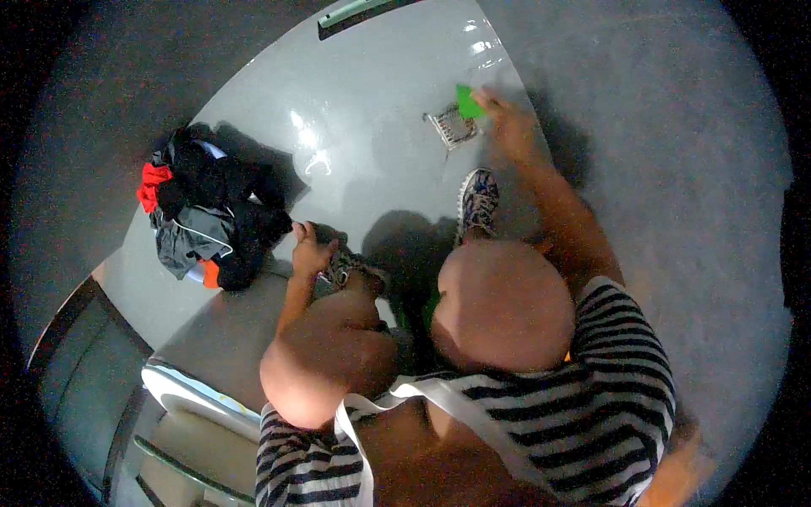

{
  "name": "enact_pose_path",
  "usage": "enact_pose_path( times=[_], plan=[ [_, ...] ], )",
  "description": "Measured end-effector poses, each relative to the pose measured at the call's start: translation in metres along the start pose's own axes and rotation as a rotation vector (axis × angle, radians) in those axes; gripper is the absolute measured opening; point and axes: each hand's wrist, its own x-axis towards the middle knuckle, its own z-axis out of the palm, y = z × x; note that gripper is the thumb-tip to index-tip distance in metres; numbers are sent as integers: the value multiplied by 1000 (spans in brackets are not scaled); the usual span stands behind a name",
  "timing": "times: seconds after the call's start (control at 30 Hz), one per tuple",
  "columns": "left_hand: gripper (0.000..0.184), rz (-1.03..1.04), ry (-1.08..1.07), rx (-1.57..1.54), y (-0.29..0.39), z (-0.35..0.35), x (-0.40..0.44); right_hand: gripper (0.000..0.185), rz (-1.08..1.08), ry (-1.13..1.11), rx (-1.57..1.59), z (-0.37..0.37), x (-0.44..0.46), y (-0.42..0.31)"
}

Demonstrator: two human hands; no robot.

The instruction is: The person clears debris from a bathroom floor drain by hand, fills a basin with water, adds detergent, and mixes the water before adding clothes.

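At the left of the shiny floor (372,110) lies a heap of clothes (224,190), mostly dark, with red and orange bits. Just right of it is the left hand (312,253), by the left shoe (340,269); its fingers look loosely bent, and I cannot tell whether they grip or touch anything. Farther right and well beyond, a metal grate (452,128) sits slantwise in the floor, on the far side of the right shoe (479,201). Over or against the grate's far right part is a green piece (467,102), its long axis seeming to run from far left to near right. Right of that, the right hand (509,127) seems to pinch its right edge; the piece points leftward from the fingertips, and the left hand is well apart.
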Motion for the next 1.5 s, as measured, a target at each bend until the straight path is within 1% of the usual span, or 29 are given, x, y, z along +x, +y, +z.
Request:
enact_pose_path(
  times=[0.03,0.07,0.13,0.17,0.23,0.27,0.3,0.33,0.37,0.43,0.47,0.53,0.6,0.67,0.73,0.83,0.93,0.97,1.03,1.07,1.13,1.2,1.23,1.3,1.33,1.4,1.43,1.47,1.5],
  plan=[
    [92,-1,-4,1,1,-1,0,56,-71,30,-47,-3,7,6],
    [92,-36,-37,-19,5,-5,-1,56,-68,28,-46,1,10,11],
    [93,-71,-71,-41,14,-14,-4,58,-222,193,-314,16,10,19],
    [94,-95,-83,-20,17,-15,-4,58,-221,193,-315,39,-1,25],
    [95,-116,-95,-2,17,-10,-1,60,12,-100,-295,96,-26,39],
    [95,-106,-77,41,16,-6,1,60,14,-99,-297,99,-28,40],
    [95,-95,-62,87,13,-4,3,57,-49,-17,-268,102,-32,39],
    [95,-92,-62,90,10,-3,4,55,-113,67,-239,105,-34,39],
    [96,-105,-98,46,14,-11,2,55,-111,66,-238,102,-33,39],
    [96,-119,-135,2,18,-16,-3,48,-6,19,-33,95,-28,41],
    [96,-120,-141,3,15,-13,0,48,-8,27,-33,84,-19,38],
    [96,-125,-152,3,10,-13,1,43,409,18,173,47,1,25],
    [99,-31,-103,12,10,-11,-2,38,99,266,183,-7,22,12],
    [99,-47,-98,45,10,-3,-1,28,207,364,496,-19,61,16],
    [100,-65,-77,84,12,-6,2,21,317,492,468,-8,107,34],
    [100,-97,-118,27,17,-14,-1,22,343,598,424,-13,132,44],
    [100,-84,-79,26,9,-4,3,24,377,648,486,49,124,106],
    [99,-81,-89,39,10,-5,3,26,379,491,528,78,107,125],
    [99,-85,-106,51,14,-8,-2,34,135,388,-78,161,61,132],
    [97,-88,-106,49,17,-11,-3,40,10,401,-365,201,38,135],
    [96,-93,-106,50,20,-15,-1,45,85,229,-97,174,21,47],
    [95,-63,-119,100,20,-17,-4,49,160,151,29,159,11,-24],
    [95,-63,-128,101,20,-15,-5,49,165,144,29,168,5,-37],
    [96,-69,-97,46,17,-13,-1,53,-116,-73,-225,172,-9,-60],
    [96,-66,-95,50,17,-14,0,53,-112,-70,-224,166,-20,-65],
    [97,-75,-126,0,14,-14,1,49,-93,-151,151,138,-37,-74],
    [97,-79,-137,-17,12,-13,2,49,-69,-268,207,103,-27,-75],
    [97,-51,-98,37,8,-6,3,49,-69,-274,207,101,-21,-62],
    [97,-22,-62,90,6,-1,1,51,74,-65,142,103,-10,-42]
  ],
)
